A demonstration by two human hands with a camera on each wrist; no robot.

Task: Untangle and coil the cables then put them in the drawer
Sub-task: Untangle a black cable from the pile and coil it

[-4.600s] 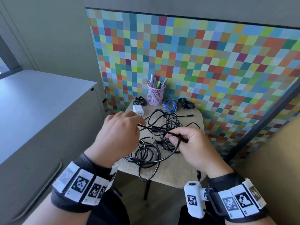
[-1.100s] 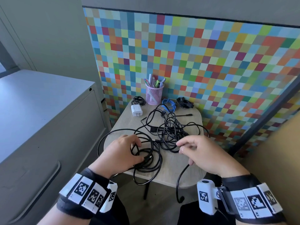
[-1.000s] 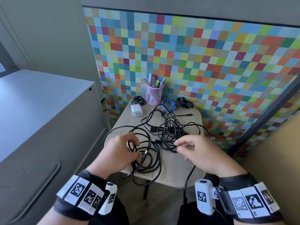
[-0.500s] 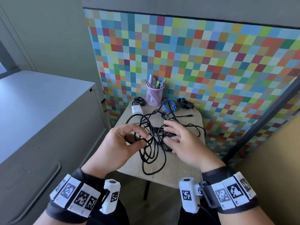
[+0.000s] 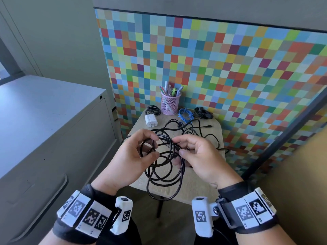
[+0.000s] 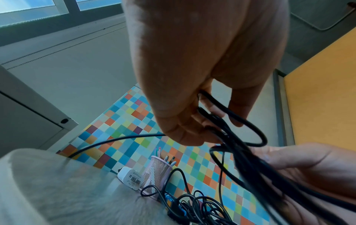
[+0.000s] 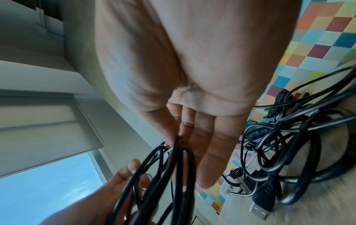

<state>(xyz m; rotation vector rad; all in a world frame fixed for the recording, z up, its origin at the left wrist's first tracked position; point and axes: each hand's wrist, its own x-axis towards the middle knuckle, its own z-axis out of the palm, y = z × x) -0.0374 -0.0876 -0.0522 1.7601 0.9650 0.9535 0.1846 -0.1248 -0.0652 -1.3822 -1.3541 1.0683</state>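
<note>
A black cable (image 5: 164, 171) is gathered into several loose loops that hang over the front of the small wooden table (image 5: 200, 181). My left hand (image 5: 155, 146) has its fingers curled through the top of the loops (image 6: 240, 143). My right hand (image 5: 179, 145) pinches the same loops between thumb and fingers (image 7: 178, 141), close beside the left. A tangle of other black cables (image 5: 192, 129) lies on the table behind the hands, one ending in a USB plug (image 7: 262, 204). The grey cabinet (image 5: 53, 135) with a drawer handle (image 5: 64, 184) stands to the left, shut.
At the table's back stand a pink mesh pen cup (image 5: 170, 103), a white charger (image 5: 151, 120), a small black coiled cable (image 5: 153, 109), a blue cable coil (image 5: 185, 114) and a black bundle (image 5: 203, 112). A chequered wall panel (image 5: 230, 68) rises directly behind.
The loops lay on the table's front left under my left hand; both hands have lifted them toward the middle, and my right hand has closed onto them.
</note>
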